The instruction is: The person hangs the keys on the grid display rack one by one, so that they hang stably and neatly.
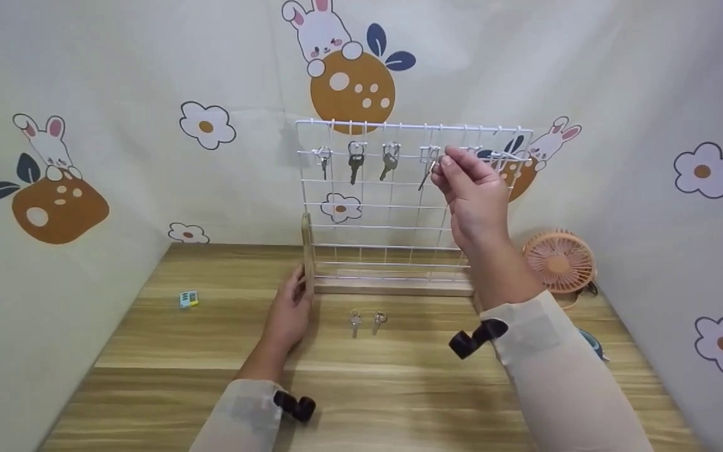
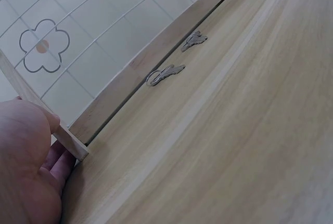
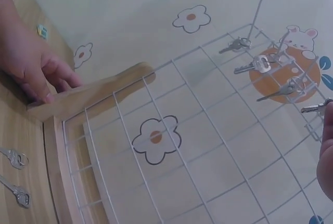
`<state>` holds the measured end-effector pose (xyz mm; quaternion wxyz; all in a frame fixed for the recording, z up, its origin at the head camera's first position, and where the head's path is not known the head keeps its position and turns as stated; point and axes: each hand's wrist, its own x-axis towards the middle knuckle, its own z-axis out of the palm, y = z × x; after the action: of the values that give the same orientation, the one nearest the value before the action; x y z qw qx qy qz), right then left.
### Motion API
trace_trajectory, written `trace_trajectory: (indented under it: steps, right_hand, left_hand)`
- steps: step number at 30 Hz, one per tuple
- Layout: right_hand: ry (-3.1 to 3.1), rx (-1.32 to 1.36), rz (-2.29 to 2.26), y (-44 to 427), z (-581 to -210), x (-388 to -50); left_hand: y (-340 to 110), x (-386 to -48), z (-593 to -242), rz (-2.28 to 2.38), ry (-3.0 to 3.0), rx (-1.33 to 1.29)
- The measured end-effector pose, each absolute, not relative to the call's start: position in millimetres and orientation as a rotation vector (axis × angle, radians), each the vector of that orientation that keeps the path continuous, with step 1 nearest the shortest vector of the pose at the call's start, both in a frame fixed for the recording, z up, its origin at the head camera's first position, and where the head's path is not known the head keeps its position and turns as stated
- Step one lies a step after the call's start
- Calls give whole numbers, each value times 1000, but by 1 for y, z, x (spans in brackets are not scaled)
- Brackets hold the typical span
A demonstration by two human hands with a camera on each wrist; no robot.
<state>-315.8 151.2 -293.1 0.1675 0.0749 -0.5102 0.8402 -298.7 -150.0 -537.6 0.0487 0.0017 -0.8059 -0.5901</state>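
A white wire grid (image 1: 368,227) stands upright in a wooden stand (image 1: 393,288). My left hand (image 1: 289,311) grips the stand's left wooden side piece (image 2: 70,142), thumb on one side and fingers on the other. High on the grid, my right hand (image 1: 477,198) pinches a key (image 3: 312,108) by its ring end at a hook; the fingers partly hide the ring. To its left hang three keys on hooks: a small key (image 1: 324,164), a dark-looking key (image 1: 356,166) and another key (image 1: 390,163). Two ringed keys, one (image 1: 355,323) beside the other (image 1: 380,321), lie before the stand.
An orange fan (image 1: 559,262) stands right of the grid, behind my right forearm. A teal round object (image 1: 591,343) is partly hidden by the right sleeve. Far left on the table (image 1: 211,351) lies a small blue-and-yellow item (image 1: 189,299). Patterned cloth walls surround the table.
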Motion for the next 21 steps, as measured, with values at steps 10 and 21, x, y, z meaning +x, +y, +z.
trace_trajectory:
  steps: [10,21]
  right_hand:
    - [-1506,140,2404,151,-339,-309]
    - [-1485,141,2543,126,-405,-299]
  left_hand:
    - [-150,-299,-539,-1811,-2437,-33]
    - [-150,-298,-539,-1836,-2419,-20]
